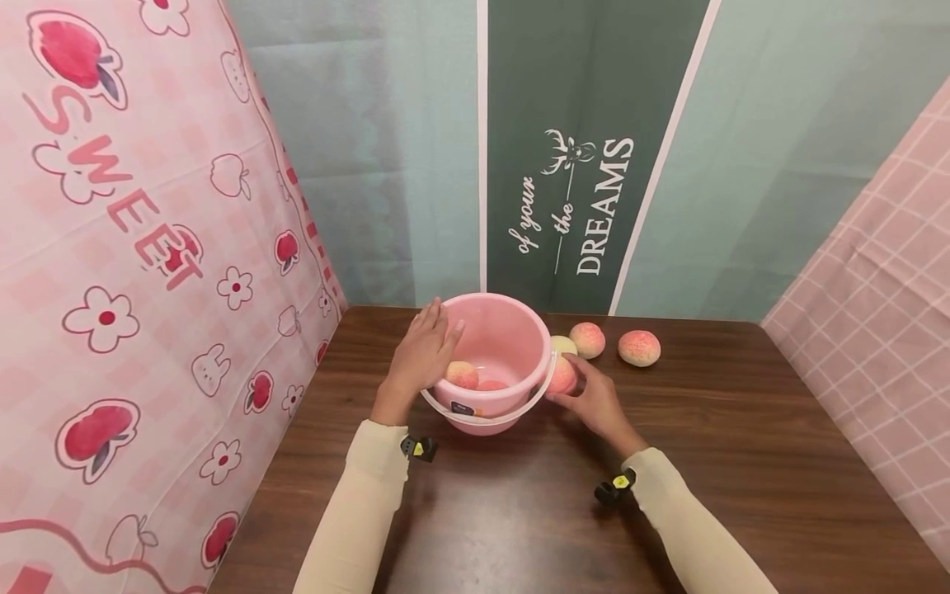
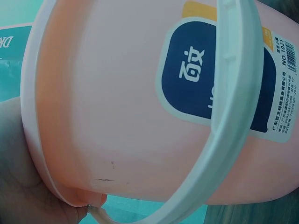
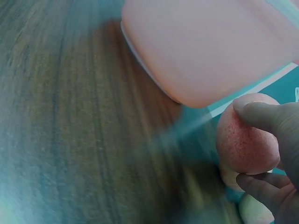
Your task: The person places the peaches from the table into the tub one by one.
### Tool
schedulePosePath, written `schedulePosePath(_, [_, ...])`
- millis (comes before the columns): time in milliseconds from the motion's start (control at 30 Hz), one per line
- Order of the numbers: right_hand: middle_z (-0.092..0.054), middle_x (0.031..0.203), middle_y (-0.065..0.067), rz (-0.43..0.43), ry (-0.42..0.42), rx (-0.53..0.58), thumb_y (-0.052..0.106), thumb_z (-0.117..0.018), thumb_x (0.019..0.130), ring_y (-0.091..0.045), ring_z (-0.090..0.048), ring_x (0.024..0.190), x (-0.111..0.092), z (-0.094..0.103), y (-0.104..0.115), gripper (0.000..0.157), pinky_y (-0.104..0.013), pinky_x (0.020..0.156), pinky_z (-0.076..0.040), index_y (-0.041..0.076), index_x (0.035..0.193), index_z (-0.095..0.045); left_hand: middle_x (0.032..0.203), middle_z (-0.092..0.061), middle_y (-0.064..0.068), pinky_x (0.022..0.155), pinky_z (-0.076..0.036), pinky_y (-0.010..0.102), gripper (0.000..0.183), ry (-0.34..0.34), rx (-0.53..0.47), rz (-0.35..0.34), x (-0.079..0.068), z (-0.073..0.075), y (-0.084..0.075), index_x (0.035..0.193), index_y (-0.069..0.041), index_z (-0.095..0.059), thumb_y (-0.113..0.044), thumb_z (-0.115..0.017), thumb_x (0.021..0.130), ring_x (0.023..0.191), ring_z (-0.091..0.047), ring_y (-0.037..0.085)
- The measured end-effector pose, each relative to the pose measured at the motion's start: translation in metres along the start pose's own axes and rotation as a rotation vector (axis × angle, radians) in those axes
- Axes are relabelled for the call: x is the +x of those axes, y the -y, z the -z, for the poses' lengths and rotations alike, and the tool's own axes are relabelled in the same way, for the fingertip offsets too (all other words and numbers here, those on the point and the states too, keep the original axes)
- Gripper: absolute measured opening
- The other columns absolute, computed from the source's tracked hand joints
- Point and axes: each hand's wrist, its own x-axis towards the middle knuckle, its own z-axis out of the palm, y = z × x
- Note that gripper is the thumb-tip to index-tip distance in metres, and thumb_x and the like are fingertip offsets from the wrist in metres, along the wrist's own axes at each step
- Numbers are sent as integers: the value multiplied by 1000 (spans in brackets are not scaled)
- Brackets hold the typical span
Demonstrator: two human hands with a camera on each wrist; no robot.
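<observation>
A pink bucket (image 1: 512,330) stands upright on the table, its white handle (image 1: 486,419) lowered across the front. My left hand (image 1: 421,355) rests on the bucket's left rim with fingers extended; part of it shows at the rim in the left wrist view. Just outside the right rim, my right hand (image 1: 599,404) pinches a pink peach (image 3: 245,144) between thumb and fingers. Inside the bucket lie an orange-pink peach (image 1: 462,375) and a redder one (image 1: 491,385), partly hidden by the front wall.
Behind the held peach are a pale yellow fruit (image 1: 562,345) and another pink peach (image 1: 588,339). Farther right sits a flatter pink-and-cream peach (image 1: 639,348). Curtains hang along the back and both sides of the wooden table (image 1: 742,445).
</observation>
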Motion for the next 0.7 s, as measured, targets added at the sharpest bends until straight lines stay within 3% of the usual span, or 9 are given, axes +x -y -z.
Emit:
schedulePosePath(367, [-59,140,-18,-18,-78,37,33,-91,76,-33,-67,108,0,19,6,88,-46,86,-59,7,149,-50,169,-9,15,125,-7,45,77,-5,-10,-7,-1,0,0,160,1,-19,-55,-18,108,157,-5,29])
schedulePosePath(533, [-62,136,-19,17,-128,33,29,-92,75,-32,-68,104,4,26,11,86,-46,84,-59,6,147,-51,169,-8,14,125,-8,45,76,-6,-8,2,-2,0,0,160,0,-17,-56,-19,108,157,-5,29])
schedulePosePath(700, [-62,138,-16,54,-174,57,19,-94,73,-30,-66,111,7,32,17,86,-44,94,-56,10,148,-52,169,-10,15,125,-10,46,76,-16,-9,-5,-2,0,-1,160,1,-19,-54,-20,108,157,-6,30])
